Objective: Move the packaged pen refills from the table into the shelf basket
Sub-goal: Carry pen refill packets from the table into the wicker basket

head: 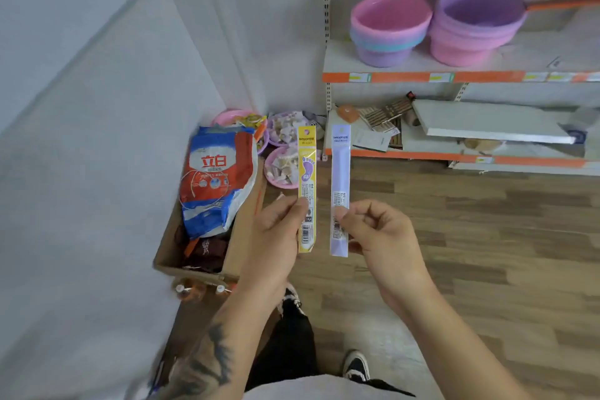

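My left hand pinches a narrow yellow refill pack near its lower end and holds it upright. My right hand pinches a pale lilac refill pack the same way, just to the right. Both packs stand side by side in front of me, above the wooden floor, a small gap between them. No table and no shelf basket can be picked out in this view.
An orange-edged shelf unit stands at the right with stacked pink and purple basins. A cardboard box with a red and blue detergent bag sits against the white wall. Small pink plates of items lie on the floor.
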The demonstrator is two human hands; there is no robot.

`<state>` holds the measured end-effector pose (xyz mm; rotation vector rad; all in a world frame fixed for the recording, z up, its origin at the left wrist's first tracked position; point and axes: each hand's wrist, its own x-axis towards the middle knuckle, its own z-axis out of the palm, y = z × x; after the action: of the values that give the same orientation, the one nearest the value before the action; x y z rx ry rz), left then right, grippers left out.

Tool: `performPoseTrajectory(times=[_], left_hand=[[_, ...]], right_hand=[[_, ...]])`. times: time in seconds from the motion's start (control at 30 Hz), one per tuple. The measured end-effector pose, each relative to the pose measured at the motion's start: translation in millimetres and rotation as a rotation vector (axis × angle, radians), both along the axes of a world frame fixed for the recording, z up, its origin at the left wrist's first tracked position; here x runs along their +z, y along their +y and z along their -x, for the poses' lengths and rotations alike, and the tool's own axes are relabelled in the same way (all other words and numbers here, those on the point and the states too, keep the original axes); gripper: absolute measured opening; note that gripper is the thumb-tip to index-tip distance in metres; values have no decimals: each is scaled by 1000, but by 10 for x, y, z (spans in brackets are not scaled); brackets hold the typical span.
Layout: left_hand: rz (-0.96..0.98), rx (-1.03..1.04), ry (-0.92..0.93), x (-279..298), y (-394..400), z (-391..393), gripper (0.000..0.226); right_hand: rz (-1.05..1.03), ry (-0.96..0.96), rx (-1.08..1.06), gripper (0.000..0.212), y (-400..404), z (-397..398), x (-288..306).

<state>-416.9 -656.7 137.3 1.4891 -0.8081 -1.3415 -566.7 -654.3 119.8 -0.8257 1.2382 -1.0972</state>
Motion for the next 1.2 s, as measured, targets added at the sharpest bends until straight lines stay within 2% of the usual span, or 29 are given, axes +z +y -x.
performPoseTrajectory(times=[0.07,0.2,0.3,0.57,0.73,0.97,1.2], left_hand=[[6,-59,-5,-91,-288,117,18],[-8,-170,55,-220,-938,330,26],[16,-249,90,-279,-1494,341,14],[54,-400,176,-34,-2899,288,12],[95,-405,240,67,-3536,254,25],[101,-382,349,158,-4088,347,18],[225,-189,247,346,-4954,428,16]], right_hand=[[-22,11,-57,15,-154,116,-36],[-40,53,-184,15,-595,308,-56],[-54,109,-271,15,-1027,357,22],[12,119,-435,13,-2411,262,476],[23,85,-471,15,-2925,102,560],[83,56,-438,10,-3629,124,654],[195,90,-310,14,-4675,284,769]])
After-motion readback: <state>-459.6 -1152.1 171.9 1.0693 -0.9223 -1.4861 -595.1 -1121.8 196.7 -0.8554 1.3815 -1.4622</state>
